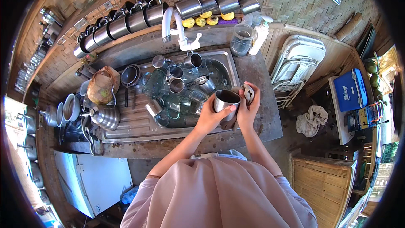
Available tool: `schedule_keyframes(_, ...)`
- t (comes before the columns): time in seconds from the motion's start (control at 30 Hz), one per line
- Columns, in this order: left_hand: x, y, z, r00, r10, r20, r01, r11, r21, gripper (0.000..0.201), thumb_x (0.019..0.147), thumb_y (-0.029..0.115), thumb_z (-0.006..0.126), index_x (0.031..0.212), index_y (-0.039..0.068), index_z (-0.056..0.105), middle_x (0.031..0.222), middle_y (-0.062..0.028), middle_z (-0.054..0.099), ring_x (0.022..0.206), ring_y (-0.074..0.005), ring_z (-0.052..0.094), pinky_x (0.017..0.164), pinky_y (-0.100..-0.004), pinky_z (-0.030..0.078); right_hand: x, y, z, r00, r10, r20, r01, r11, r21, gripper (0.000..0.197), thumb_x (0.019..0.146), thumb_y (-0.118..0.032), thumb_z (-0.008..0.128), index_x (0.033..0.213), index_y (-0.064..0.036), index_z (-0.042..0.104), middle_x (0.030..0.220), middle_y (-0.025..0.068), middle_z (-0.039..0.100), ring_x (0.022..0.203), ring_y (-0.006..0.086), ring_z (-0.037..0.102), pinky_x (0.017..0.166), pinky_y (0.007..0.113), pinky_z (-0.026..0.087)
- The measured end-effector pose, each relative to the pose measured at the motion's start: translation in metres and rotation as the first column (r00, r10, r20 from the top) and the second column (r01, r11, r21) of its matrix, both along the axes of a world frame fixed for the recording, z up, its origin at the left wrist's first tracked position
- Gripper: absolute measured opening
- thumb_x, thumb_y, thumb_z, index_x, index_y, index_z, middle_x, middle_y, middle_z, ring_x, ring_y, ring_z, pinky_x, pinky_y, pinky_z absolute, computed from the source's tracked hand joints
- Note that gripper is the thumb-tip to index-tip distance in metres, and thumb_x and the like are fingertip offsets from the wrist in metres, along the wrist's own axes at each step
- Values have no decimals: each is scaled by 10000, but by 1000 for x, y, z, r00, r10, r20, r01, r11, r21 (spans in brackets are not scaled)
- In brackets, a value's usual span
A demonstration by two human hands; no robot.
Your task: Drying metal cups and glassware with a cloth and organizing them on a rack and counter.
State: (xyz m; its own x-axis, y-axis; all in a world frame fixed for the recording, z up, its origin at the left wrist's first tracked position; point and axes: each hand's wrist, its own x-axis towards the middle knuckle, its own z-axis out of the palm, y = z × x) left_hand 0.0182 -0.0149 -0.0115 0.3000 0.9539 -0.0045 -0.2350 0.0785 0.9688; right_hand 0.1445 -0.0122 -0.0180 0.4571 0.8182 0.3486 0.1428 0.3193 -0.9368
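Observation:
My left hand is wrapped round a stainless steel mug, its dark inside facing up. A grey-brown cloth is gripped in my right hand, pressed against the mug's right side; part of it hangs beneath the mug. Both hands are over the right front edge of the steel sink. Inside the basin lie several more metal mugs and clear glass jars, heaped together.
A white tap rises behind the basin. Metal mugs hang along the rack above. Right of the sink stand a glass jar and a white pump bottle. A steel kettle and a coconut sit left, beside a small pan.

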Motion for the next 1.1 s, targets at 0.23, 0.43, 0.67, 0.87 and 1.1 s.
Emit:
schedule_keyframes(0.23,10,9,-17,976,153,-156,-121,973,198,514,708,300,773,1049,-12,549,958,-77,566,884,-161,535,800,-300,430,7,-16,9,990,15,-138,-19,999,-28,225,868,-32,546,1088,-14,503,996,66,515,917,117,503,821,238,398)
schedule_keyframes(0.43,10,28,-39,943,182,-278,-167,983,78,602,698,368,770,1064,-41,523,942,-118,581,847,-201,569,765,-305,448,11,-17,24,990,43,137,-42,999,-12,232,868,-92,565,1078,-11,508,1000,96,543,939,158,516,851,270,389)
schedule_keyframes(0.67,26,35,-59,959,76,-272,-66,997,42,702,704,406,762,1138,-14,405,956,-146,572,859,-195,576,744,-300,474,81,6,-53,981,-158,-113,132,969,-209,261,830,-70,600,1063,-13,497,974,76,537,889,143,502,803,264,404)
schedule_keyframes(0.87,37,33,-49,893,-89,-442,85,996,-29,676,699,391,739,1122,2,382,975,-202,569,902,-256,581,766,-332,463,112,4,-100,989,-89,-122,33,917,-397,487,792,-87,648,1211,-5,414,1027,91,531,943,152,511,833,260,403)
schedule_keyframes(1.1,46,35,-57,881,-86,-465,150,983,103,659,680,350,739,1138,11,409,1047,-217,544,992,-321,553,869,-373,422,118,1,-124,918,-33,394,250,820,-515,639,807,-273,666,1314,-11,379,1188,170,488,1130,243,452,939,312,362)
